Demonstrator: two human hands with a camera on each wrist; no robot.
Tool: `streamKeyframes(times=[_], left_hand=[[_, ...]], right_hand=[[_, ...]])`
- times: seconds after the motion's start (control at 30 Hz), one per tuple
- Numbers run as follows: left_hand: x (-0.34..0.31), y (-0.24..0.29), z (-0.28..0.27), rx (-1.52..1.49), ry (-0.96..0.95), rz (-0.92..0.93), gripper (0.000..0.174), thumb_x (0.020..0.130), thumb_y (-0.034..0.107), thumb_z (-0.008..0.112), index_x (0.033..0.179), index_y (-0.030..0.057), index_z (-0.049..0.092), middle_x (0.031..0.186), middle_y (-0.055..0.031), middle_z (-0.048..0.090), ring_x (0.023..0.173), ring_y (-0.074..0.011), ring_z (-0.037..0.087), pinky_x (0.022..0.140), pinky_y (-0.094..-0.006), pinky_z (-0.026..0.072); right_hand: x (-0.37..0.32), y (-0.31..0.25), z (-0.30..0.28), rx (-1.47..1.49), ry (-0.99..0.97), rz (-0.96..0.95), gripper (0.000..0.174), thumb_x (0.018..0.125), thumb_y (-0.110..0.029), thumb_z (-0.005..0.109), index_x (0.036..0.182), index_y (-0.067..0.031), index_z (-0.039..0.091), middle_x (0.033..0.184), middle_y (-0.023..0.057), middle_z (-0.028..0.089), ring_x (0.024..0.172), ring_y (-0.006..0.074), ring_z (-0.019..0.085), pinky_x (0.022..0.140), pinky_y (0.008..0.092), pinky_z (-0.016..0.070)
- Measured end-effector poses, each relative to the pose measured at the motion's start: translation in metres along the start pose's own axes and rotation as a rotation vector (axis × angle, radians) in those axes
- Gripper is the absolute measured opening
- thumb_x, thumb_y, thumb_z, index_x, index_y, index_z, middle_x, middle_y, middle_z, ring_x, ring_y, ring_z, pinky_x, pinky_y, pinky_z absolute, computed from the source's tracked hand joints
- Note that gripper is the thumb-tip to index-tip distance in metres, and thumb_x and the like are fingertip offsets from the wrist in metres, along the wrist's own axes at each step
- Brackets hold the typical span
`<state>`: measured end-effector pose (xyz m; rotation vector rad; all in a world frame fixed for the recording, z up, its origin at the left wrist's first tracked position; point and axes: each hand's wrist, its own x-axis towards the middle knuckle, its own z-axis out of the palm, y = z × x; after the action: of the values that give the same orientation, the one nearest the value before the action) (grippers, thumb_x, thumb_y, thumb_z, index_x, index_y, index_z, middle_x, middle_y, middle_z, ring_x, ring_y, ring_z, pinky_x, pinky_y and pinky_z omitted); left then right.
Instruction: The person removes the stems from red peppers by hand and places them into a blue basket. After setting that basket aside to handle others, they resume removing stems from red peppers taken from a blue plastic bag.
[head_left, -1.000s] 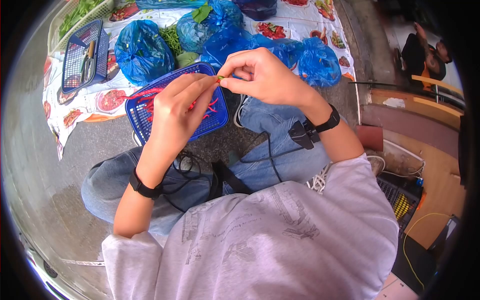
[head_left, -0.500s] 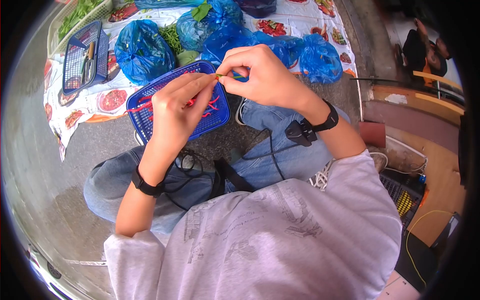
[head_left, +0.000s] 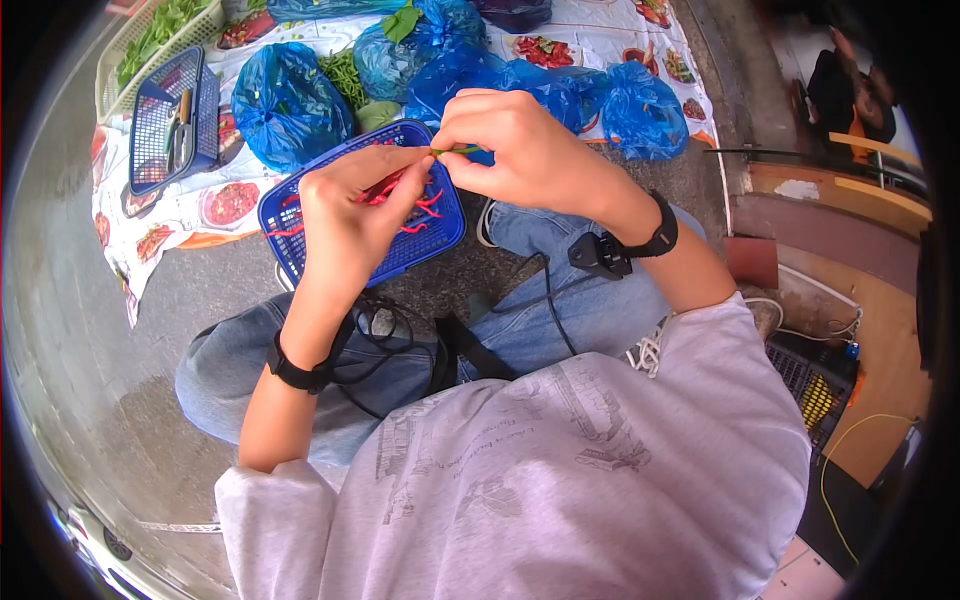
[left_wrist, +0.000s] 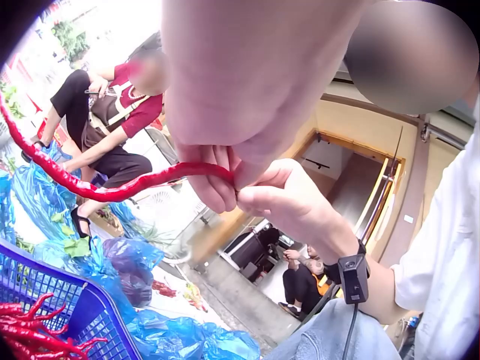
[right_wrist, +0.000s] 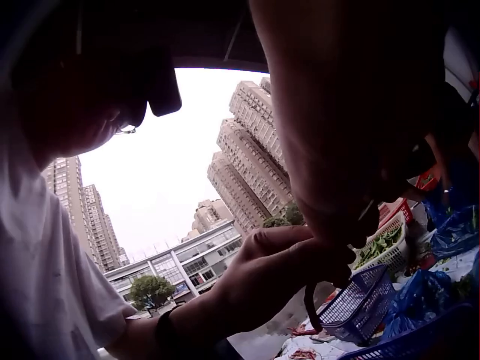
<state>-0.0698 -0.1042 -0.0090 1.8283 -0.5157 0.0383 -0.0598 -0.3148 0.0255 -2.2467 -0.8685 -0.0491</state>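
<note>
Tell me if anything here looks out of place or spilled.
A loose green leaf lies atop the blue plastic bags, and another leaf lies beside them; both look stray, outside the cream basket of leafy greens. Nothing looks clearly spilled; red chilies lie inside the nearer blue basket.

Long red chili pepper, gripped at its stem end.
We see it curve, glossy and wrinkled, from the left hand, its green stem pinched by the right hand; more red chilies lie in the blue basket below.
</note>
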Motion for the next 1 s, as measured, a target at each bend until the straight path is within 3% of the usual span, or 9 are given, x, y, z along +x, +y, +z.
streamKeyframes(times=[0.17, 0.23, 0.43, 0.67, 0.73, 0.8, 0.87, 0.93, 1.0], left_hand=[[-0.002, 0.0, -0.002, -0.104, -0.044, -0.164, 0.012, 0.087, 0.002, 0.074, 0.097, -0.0021, 0.077, 0.087, -0.0112, 0.077, 0.076, -0.0151, 0.073, 0.07, -0.0276, 0.0568], [-0.001, 0.003, -0.002, -0.38, -0.035, -0.346, 0.015, 0.092, 0.004, 0.072, 0.102, -0.0059, 0.075, 0.09, -0.0123, 0.077, 0.079, -0.0159, 0.074, 0.074, -0.0264, 0.0589], [0.004, -0.003, -0.005, -0.609, -0.076, -0.422, 0.017, 0.095, 0.004, 0.07, 0.106, -0.0095, 0.072, 0.091, -0.0157, 0.076, 0.079, -0.018, 0.075, 0.076, -0.0285, 0.0615], [0.005, 0.001, -0.006, -0.522, -0.082, -0.475, 0.018, 0.096, 0.005, 0.069, 0.107, -0.0078, 0.071, 0.092, -0.014, 0.075, 0.079, -0.0158, 0.073, 0.077, -0.0276, 0.0595], [0.004, 0.004, -0.006, -0.476, -0.061, -0.4, 0.016, 0.094, 0.004, 0.071, 0.106, -0.0067, 0.072, 0.094, -0.0129, 0.075, 0.08, -0.0147, 0.072, 0.078, -0.0259, 0.0583], [0.003, 0.006, -0.006, -0.488, -0.049, -0.376, 0.015, 0.093, 0.003, 0.072, 0.105, -0.0058, 0.072, 0.094, -0.0111, 0.075, 0.081, -0.0136, 0.071, 0.078, -0.0256, 0.0576], [0.004, 0.009, -0.008, -0.5, -0.035, -0.35, 0.014, 0.091, 0.001, 0.074, 0.103, -0.0049, 0.073, 0.094, -0.0094, 0.075, 0.081, -0.0125, 0.071, 0.078, -0.0252, 0.057], [0.006, 0.014, -0.014, -0.032, -0.038, 0.047, 0.014, 0.086, -0.002, 0.076, 0.1, -0.0028, 0.073, 0.094, -0.0094, 0.075, 0.083, -0.0153, 0.071, 0.076, -0.0277, 0.0568], [0.007, 0.016, -0.014, 0.068, 0.009, 0.186, 0.017, 0.083, -0.004, 0.076, 0.1, -0.0022, 0.074, 0.094, -0.0107, 0.074, 0.084, -0.0183, 0.072, 0.075, -0.0295, 0.0566]], right_hand=[[0.0, 0.002, -0.002, -0.01, -0.018, -0.032, 0.009, 0.08, -0.002, 0.069, 0.088, 0.0027, 0.068, 0.083, 0.0128, 0.066, 0.079, 0.0294, 0.063, 0.069, 0.0375, 0.0508], [0.003, 0.003, -0.006, 0.009, -0.023, -0.015, 0.009, 0.081, -0.002, 0.07, 0.088, 0.0028, 0.068, 0.083, 0.0129, 0.067, 0.08, 0.0296, 0.063, 0.071, 0.0377, 0.0511], [0.004, 0.004, -0.012, 0.039, -0.02, -0.056, 0.01, 0.08, -0.001, 0.071, 0.089, 0.0023, 0.069, 0.082, 0.0124, 0.066, 0.079, 0.0293, 0.061, 0.072, 0.0381, 0.0508], [0.004, -0.004, -0.002, -0.12, 0.089, -0.101, 0.008, 0.08, -0.004, 0.071, 0.084, 0.0021, 0.068, 0.077, 0.0115, 0.062, 0.074, 0.0281, 0.058, 0.069, 0.0378, 0.0501], [0.005, -0.005, -0.005, -0.077, 0.088, -0.053, 0.012, 0.081, -0.009, 0.071, 0.083, 0.0031, 0.07, 0.074, 0.0105, 0.062, 0.072, 0.026, 0.059, 0.069, 0.0377, 0.051], [0.005, -0.004, -0.015, 0.25, -0.1, 0.39, 0.015, 0.085, -0.011, 0.074, 0.087, 0.004, 0.073, 0.073, 0.0055, 0.067, 0.068, 0.014, 0.061, 0.065, 0.0309, 0.0508], [0.003, 0.001, -0.015, 0.479, -0.102, 0.445, 0.017, 0.087, -0.012, 0.075, 0.09, 0.004, 0.075, 0.075, 0.0041, 0.069, 0.07, 0.0099, 0.061, 0.066, 0.0277, 0.0507], [0.003, 0.005, -0.017, 0.758, -0.133, 0.514, 0.017, 0.089, -0.013, 0.076, 0.095, 0.003, 0.076, 0.083, 0.0034, 0.073, 0.078, 0.0063, 0.065, 0.071, 0.0224, 0.0518], [0.004, 0.003, -0.017, 0.76, -0.131, 0.515, 0.016, 0.089, -0.012, 0.075, 0.094, 0.0032, 0.076, 0.083, 0.0039, 0.072, 0.076, 0.0059, 0.064, 0.069, 0.0218, 0.0505]])
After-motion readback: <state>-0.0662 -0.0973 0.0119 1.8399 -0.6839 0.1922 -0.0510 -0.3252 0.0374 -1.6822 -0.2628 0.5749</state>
